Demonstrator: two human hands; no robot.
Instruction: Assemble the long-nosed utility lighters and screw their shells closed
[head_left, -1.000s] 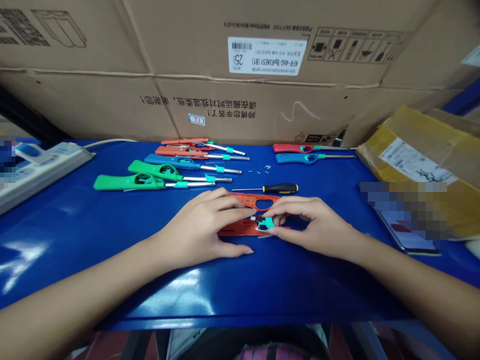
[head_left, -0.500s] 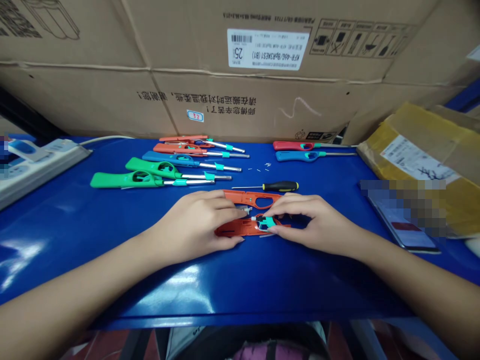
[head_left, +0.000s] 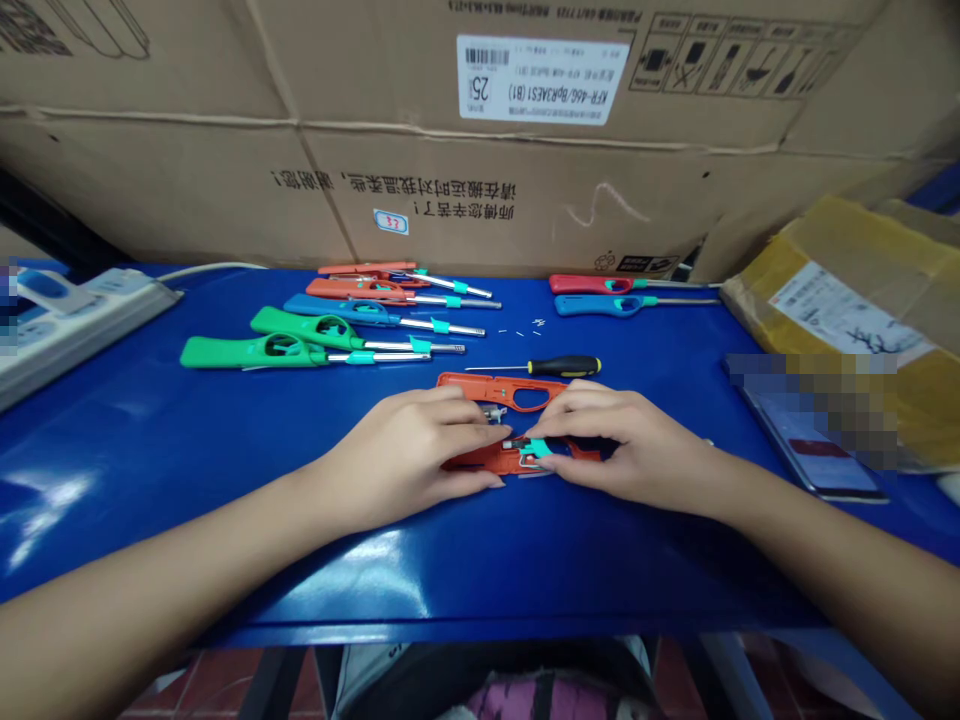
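Observation:
In the head view an orange lighter casing half lies open side up on the table. My left hand holds its left part between thumb and fingers. My right hand pinches a turquoise trigger over the casing's middle, with a dark and white small part at its left. A second orange casing half, with an oval opening, lies just behind. Between the halves a small metal piece is partly hidden by my left fingers.
A black-yellow screwdriver lies behind the casing halves, near tiny white pins. Several long-necked lighters lie at the back left. A red lighter and a blue one are back right. A phone and cardboard boxes stand beyond.
My left fingers have moved slightly right along the casing, closer to the trigger. The casing half has shifted a little right. My right hand still pinches the trigger.

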